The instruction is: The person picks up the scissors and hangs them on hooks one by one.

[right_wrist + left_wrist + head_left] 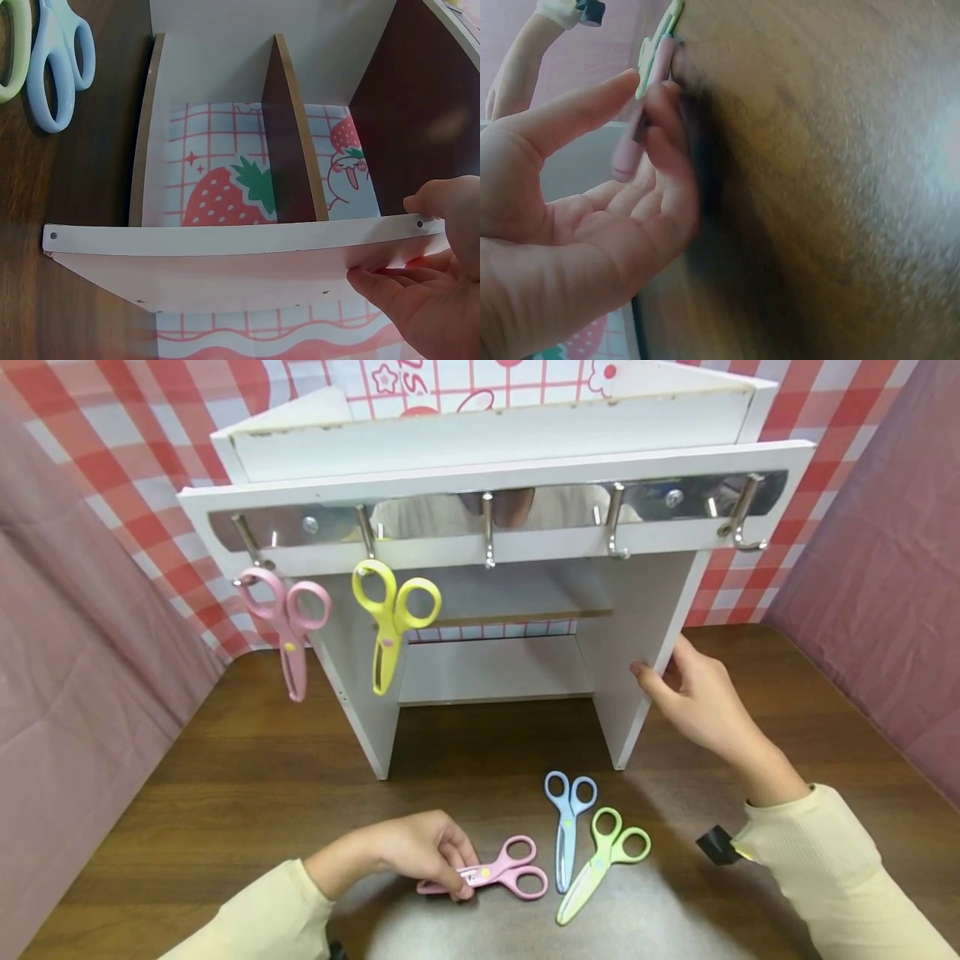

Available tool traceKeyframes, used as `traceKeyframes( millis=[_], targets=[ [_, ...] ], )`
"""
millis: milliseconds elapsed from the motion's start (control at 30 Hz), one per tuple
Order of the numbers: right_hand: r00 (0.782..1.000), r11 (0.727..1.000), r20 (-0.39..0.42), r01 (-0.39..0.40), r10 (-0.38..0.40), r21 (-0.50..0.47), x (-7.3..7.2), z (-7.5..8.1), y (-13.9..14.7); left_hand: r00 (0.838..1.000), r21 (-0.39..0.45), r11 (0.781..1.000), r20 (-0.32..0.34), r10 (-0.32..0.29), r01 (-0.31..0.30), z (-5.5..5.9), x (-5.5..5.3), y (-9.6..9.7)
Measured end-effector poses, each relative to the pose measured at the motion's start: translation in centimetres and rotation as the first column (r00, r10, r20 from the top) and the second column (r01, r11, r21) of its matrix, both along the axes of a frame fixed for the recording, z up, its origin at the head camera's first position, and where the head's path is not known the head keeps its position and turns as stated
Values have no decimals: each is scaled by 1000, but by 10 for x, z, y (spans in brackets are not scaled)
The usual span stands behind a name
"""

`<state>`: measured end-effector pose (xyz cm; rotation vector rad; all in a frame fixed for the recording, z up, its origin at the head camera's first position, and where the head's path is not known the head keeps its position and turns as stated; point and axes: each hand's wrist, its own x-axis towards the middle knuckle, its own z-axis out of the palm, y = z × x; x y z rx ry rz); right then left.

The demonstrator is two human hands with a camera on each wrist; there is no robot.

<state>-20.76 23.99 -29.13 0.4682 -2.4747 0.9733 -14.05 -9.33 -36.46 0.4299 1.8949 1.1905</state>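
Checked cloth (112, 435) backs a wooden table (187, 777). Pink scissors (285, 625) and yellow scissors (387, 627) hang on hooks (487, 527) (seemingly two done, three left); at table level, the left hand (420, 852) pinches a second pink pair (498, 871) beside blue scissors (567, 818) and green scissors (602, 860); the right hand (697, 697) grips a side panel (637, 618).

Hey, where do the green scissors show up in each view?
Head: the green scissors lie lower right of centre, beside the blue scissors.
Left wrist: top, left of centre, beyond the pink scissors in the left hand.
Right wrist: upper left, cut off by the edge.
Shared landmark: the right hand, in all three.
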Motion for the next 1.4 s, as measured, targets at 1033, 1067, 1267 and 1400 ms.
traceKeyframes(
  millis=[1033, 1067, 1267, 1400],
  targets=[
    [1000, 1000, -5, 28, -27, 10, 1, 0, -1, 973, 275, 933, 68, 221, -232, 18, -4, 21],
    [1000, 1000, -4, 27, -27, 9, 1, -1, -1, 972, 280, 931, 65, 225, -234, 19, -4, 21],
    [1000, 1000, -11, 24, -24, 14, 1, -1, -1, 972, 316, 920, 37, 233, -232, 25, -6, 23],
    [1000, 1000, -14, 26, -25, 18, 2, 0, -1, 973, 339, 915, 7, 230, -219, 30, -8, 23]
  ],
)
